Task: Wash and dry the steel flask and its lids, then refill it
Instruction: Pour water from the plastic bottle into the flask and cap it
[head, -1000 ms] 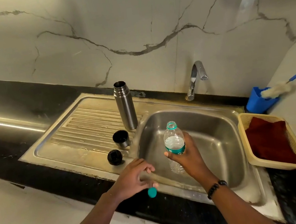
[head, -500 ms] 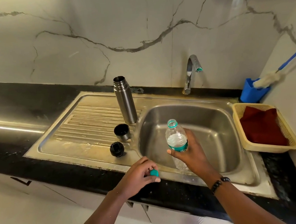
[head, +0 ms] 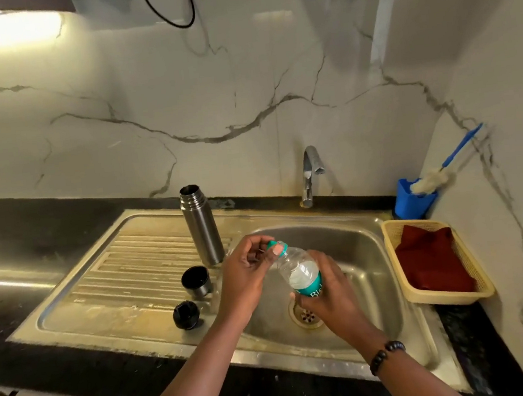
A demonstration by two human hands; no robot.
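The steel flask (head: 201, 226) stands upright and uncapped on the drainboard (head: 101, 279) left of the basin. Its steel cup lid (head: 196, 281) sits mouth up in front of it, and the black stopper (head: 186, 315) lies nearer the front edge. Over the basin, my right hand (head: 328, 297) grips a clear plastic water bottle (head: 298, 269) with a teal label, tilted to the left. My left hand (head: 245, 275) pinches the teal cap (head: 276, 247) at the bottle's mouth.
The sink basin (head: 367, 261) has a drain (head: 305, 315) under my hands, and a tap (head: 309, 173) stands behind it. A yellow basket (head: 396, 235) with a dark red cloth (head: 431, 257) sits at the right. A blue holder (head: 412, 201) with a brush stands in the corner.
My left hand has risen from the counter's front edge with the teal cap to the bottle's mouth. The bottle has tilted left. The camera view has lifted.
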